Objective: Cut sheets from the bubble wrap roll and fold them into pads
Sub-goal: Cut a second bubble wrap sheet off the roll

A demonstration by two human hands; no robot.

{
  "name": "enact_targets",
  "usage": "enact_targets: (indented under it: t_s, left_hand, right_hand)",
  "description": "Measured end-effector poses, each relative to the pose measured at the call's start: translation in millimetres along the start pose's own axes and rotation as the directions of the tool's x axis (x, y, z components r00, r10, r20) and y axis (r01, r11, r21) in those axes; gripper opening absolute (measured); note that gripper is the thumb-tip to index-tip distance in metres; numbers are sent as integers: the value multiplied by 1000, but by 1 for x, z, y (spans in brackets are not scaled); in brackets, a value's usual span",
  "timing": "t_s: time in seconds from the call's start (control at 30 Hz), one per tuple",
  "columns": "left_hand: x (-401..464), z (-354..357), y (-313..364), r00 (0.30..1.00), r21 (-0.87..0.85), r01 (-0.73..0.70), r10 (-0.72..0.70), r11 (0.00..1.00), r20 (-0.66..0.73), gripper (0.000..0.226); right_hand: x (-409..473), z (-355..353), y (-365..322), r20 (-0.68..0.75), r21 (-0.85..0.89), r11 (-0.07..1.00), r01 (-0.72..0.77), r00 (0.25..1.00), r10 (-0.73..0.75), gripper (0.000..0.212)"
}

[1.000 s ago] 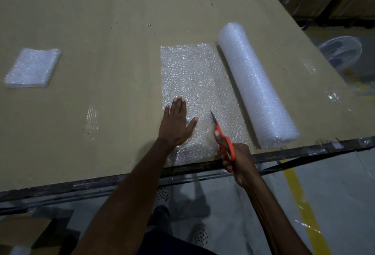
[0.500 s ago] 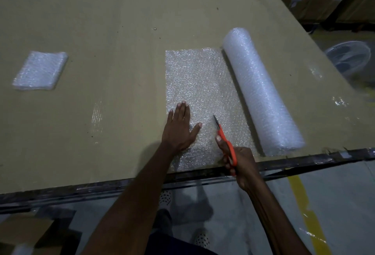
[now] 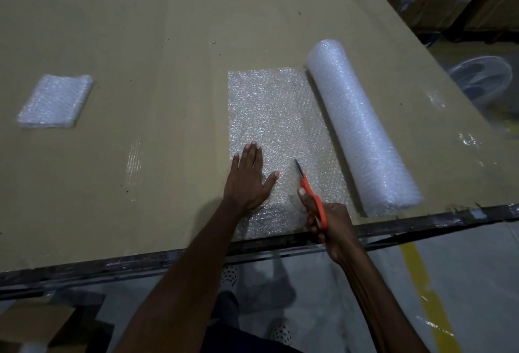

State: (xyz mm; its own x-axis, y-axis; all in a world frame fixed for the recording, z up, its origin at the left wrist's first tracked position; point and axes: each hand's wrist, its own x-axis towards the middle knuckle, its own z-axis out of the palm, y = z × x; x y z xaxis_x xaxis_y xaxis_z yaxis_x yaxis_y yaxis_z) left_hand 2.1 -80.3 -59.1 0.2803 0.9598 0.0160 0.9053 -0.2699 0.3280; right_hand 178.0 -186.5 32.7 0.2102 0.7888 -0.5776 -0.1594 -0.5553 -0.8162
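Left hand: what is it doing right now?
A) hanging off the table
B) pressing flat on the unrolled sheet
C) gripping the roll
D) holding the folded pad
B: the left hand lies with straight fingers on the unrolled sheet, while the right hand holds the orange scissors beside it.

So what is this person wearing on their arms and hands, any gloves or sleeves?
Nothing at all: the left hand and right hand are bare, without gloves, rings or a watch, and both forearms show uncovered, with no sleeve in view.
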Motion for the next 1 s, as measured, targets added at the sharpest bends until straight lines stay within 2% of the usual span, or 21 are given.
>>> enact_targets:
  t_s: [0.57,0.67,0.77,0.8,0.87,0.93,1.0]
  left_hand:
    - [-1,-3,1,1000,-9,4,-4,1000,26,85]
    - [1,-10,0,995,-86,37,-29,996,93,89]
    - [15,-19,-10,972,-275,95,-29,957,235,96]
    - [19,-22,-16,977,-367,98,-18,925,214,100]
    - [26,-26,-28,997,-466,73,-53,882,55,93]
    - [37,-27,-37,991,-356,-1,-48,935,-127,78]
    - [52,-30,-34,986,-234,-67,29,970,-162,71]
  right_hand:
    - [13,8,-19,20,3,1000,-10,1000,10,44]
    - [18,11,-25,-5,-49,999,-24,1000,24,47]
    - [19,8,-20,4,-44,998,-36,999,37,46]
    - [18,6,-18,7,-32,999,-35,999,36,46]
    - [17,5,-15,11,3,1000,-30,999,30,45]
    - [16,5,-15,14,13,1000,-26,1000,25,46]
    - [17,7,-17,10,4,1000,-25,1000,25,49]
